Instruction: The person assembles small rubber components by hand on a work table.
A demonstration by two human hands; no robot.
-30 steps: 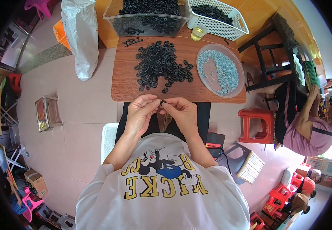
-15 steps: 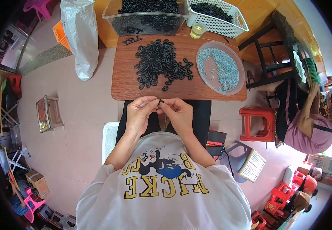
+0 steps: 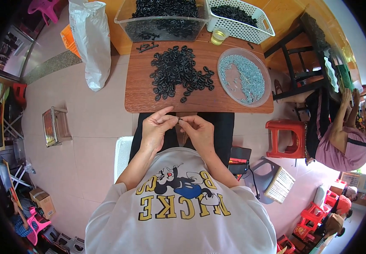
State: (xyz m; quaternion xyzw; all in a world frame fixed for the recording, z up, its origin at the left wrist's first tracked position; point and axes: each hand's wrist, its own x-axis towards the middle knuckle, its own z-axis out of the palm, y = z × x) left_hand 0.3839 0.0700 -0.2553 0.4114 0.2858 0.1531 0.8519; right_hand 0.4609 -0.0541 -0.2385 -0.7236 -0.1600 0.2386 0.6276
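Note:
My left hand [image 3: 155, 129] and my right hand [image 3: 199, 129] meet just off the table's near edge, above my lap. Their fingertips pinch a small dark piece [image 3: 180, 120] between them; most of it is hidden. One finger of the left hand sticks out toward the table. Beyond them, a heap of small black oval parts with holes [image 3: 176, 70] covers the middle of the wooden table [image 3: 140, 99]. To its right, a round clear tray [image 3: 269, 86] holds many small silvery-blue pieces, like screws or pins [image 3: 250, 78].
At the table's back stand a clear bin [image 3: 162, 24] and a white basket [image 3: 244, 31], both with black parts. A cup of yellowish liquid [image 3: 219, 36] is near the basket. Thin black sticks [image 3: 148, 47] lie back left. A red stool [image 3: 286, 137] and a seated person [image 3: 339, 139] are to the right.
Both hands have drawn slightly nearer to me, away from the table edge. A left-hand finger has lifted off the pinched piece, which now shows less.

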